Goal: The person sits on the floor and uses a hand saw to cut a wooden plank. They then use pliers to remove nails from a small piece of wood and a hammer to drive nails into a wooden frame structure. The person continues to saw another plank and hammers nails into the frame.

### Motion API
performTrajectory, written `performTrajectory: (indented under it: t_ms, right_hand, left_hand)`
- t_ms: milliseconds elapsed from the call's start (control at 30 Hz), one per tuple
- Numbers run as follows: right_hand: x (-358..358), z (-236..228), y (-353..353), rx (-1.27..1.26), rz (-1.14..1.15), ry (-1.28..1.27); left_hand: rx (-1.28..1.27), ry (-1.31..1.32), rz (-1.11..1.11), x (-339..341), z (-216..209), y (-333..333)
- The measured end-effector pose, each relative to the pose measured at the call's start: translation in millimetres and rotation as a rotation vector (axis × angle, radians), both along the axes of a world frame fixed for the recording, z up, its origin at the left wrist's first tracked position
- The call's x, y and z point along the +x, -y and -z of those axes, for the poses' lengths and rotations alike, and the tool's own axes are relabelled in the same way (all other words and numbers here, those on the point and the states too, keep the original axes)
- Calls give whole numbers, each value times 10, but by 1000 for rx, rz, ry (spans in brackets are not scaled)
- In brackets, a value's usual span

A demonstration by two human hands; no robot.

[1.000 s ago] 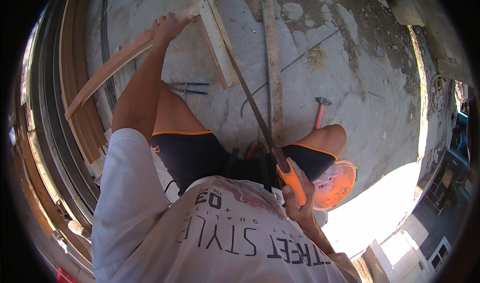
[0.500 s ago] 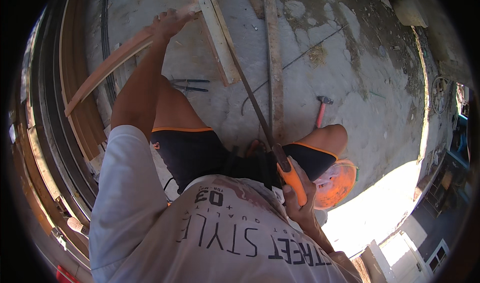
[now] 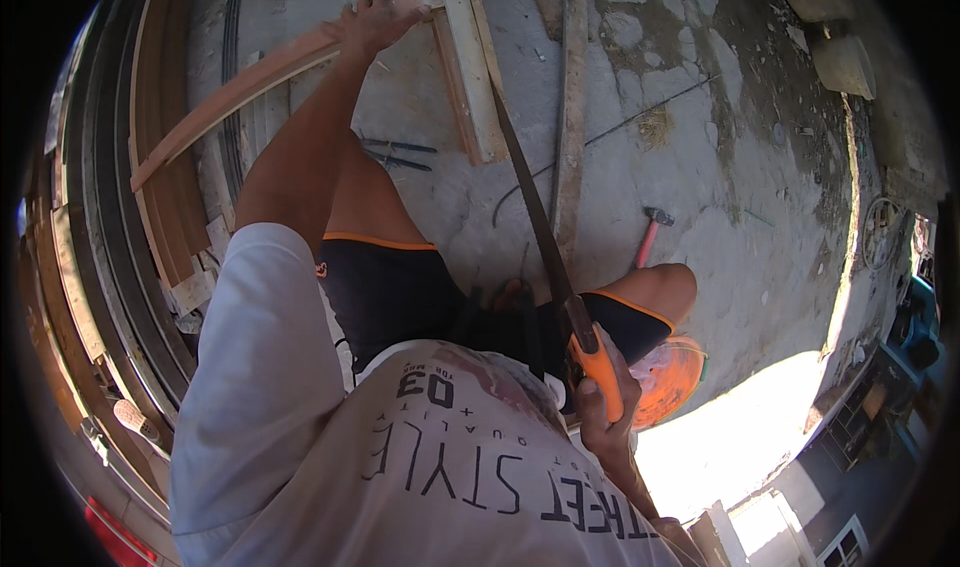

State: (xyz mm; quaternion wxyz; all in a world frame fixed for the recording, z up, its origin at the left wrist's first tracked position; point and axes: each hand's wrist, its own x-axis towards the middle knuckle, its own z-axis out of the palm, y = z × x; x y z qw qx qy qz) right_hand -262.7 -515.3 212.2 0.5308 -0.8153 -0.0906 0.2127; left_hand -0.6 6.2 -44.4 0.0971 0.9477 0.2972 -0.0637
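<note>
My left hand (image 3: pixel 372 27) is closed over a long reddish-brown wooden strip (image 3: pixel 250 84), near the end that meets a pale, narrow wooden block (image 3: pixel 470 72). The fisheye lens makes the strip look bowed. My right hand (image 3: pixel 612 402) grips the orange handle of a handsaw (image 3: pixel 545 232), low in front of my body. The dark blade slants up and away, its far part lying along the right side of the pale block. Whether the teeth sit in the wood cannot be made out.
Pliers-like, dark-handled tools (image 3: pixel 398 155) lie by my left knee. A red-handled hammer (image 3: pixel 652 237) and an orange round container (image 3: pixel 672 379) are on the right. One long plank (image 3: pixel 570 117) crosses the concrete floor. Stacked timber (image 3: pixel 160 157) lines the left side.
The handsaw has drawn back slightly toward my body along the block. My left hand stays on the strip. The whole view has shifted a little.
</note>
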Motion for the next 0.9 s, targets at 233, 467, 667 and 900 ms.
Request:
performTrajectory:
  t_ms: [233,467,667,900]
  right_hand:
    - [670,363,-686,51,27,-208]
    - [-219,-307,237,-49,50,-271]
    - [899,425,-769,46,18,-339]
    - [-221,-76,131,-4,43,-110]
  left_hand:
    - [-45,-74,-2,-122,57,-38]
    - [-7,-34,-10,-44,-28,-8]
    - [-50,-51,-15,-39,43,-146]
    - [-39,27,-11,-129,28,-87]
